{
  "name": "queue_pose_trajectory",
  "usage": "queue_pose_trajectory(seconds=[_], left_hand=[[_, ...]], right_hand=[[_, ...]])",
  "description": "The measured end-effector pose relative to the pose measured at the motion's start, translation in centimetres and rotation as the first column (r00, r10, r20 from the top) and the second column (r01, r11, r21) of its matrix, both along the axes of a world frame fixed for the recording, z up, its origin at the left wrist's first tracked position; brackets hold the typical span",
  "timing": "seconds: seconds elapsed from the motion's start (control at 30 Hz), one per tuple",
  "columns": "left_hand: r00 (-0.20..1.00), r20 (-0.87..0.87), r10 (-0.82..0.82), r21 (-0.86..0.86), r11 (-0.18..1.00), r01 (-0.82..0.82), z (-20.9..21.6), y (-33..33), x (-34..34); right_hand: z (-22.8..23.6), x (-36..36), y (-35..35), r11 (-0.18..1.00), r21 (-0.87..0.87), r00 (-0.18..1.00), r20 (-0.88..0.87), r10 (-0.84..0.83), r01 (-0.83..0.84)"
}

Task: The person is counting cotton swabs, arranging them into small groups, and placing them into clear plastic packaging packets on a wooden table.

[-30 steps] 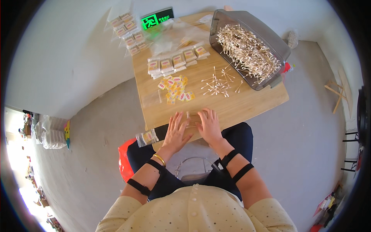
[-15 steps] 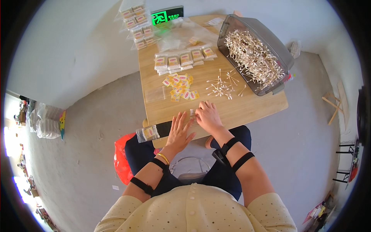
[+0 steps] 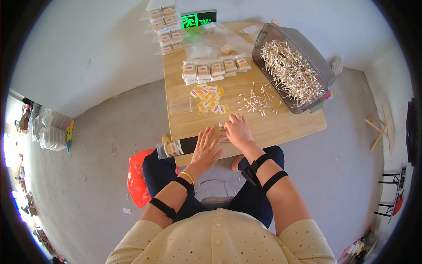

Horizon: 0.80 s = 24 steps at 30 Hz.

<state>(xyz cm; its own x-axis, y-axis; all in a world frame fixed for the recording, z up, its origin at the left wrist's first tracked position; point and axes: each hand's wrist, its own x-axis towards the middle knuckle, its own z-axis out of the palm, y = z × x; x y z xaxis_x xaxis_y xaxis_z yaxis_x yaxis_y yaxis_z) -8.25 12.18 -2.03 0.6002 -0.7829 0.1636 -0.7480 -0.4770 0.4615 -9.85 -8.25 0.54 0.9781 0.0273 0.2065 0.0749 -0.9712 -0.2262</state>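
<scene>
A small row of cotton swabs (image 3: 222, 126) lies near the table's front edge, partly hidden by my hands. My right hand (image 3: 238, 133) is over its right side, fingers bent and closed on the swabs. My left hand (image 3: 205, 148) rests flat beside the row, fingers stretched out and thumb apart. Under its fingertips runs a black strip (image 3: 189, 144). At the strip's left end, a clear bag (image 3: 172, 149) with swabs and a yellow-and-white card hangs slightly past the table edge. Beyond my right hand lie loose cotton swabs (image 3: 255, 104).
A grey bin (image 3: 293, 108) full of swabs lies tilted at the table's right. Yellow cards (image 3: 210, 100) are scattered mid-table. Behind them sit filled packs (image 3: 215, 69), and more packs (image 3: 169, 33) are stacked at the far left. A red bag (image 3: 140, 180) is beside my left leg.
The whole view has shifted slightly, so the table sits a little lower and to the right. Both hands keep nearly the same places and poses over the swabs and strip.
</scene>
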Motion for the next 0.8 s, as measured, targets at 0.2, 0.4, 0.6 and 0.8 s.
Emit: queue_pose_trajectory(seconds=[0.2,0.4,0.6,0.8], left_hand=[[1.000,-0.027,0.004,-0.022,1.000,-0.004,0.1,0.1,0.2],[0.927,-0.272,0.259,-0.259,0.908,-0.329,1.7,0.4,0.2],[0.637,-0.729,0.251,-0.286,0.734,-0.616,5.6,2.9,0.1],[0.752,-0.604,0.263,-0.424,0.693,-0.583,9.7,8.8,-3.2]], right_hand=[[-0.1,0.2,0.1,1.000,-0.009,1.000,-0.003,-0.001,0.001],[1.4,0.1,0.7,0.990,0.140,0.999,0.041,0.018,-0.023],[7.1,-2.0,5.1,0.904,0.382,0.981,0.108,0.161,-0.190],[8.9,-4.1,9.9,0.850,0.444,0.959,0.135,0.248,-0.283]])
